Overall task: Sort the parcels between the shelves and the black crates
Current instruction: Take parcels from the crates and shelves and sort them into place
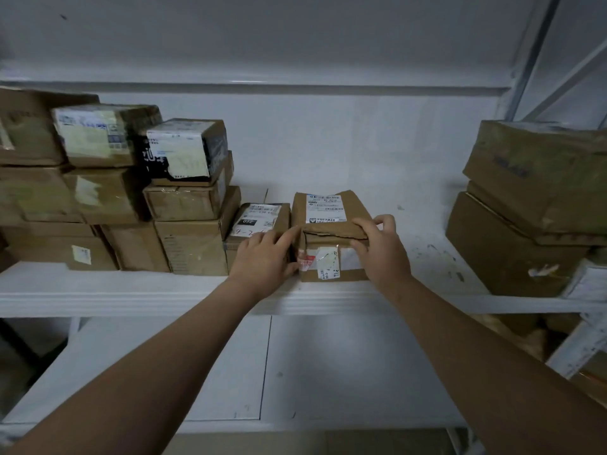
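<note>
A small brown cardboard parcel [328, 218] with a white label on top stands at the front of the white shelf [131, 290], near its middle. My right hand [381, 247] grips its right front corner, fingers curled over the top edge. My left hand [266, 257] lies against its left side with the fingers stretched out flat. Just to the left of it sits another small labelled parcel [259, 218], partly behind my left hand. No black crate is in view.
Stacked cardboard boxes [115, 192] fill the shelf's left half. Two big brown boxes [525, 208] are piled at the right end. Bare shelf lies between the held parcel and the right pile. A lower shelf [197, 372] shows beneath my arms.
</note>
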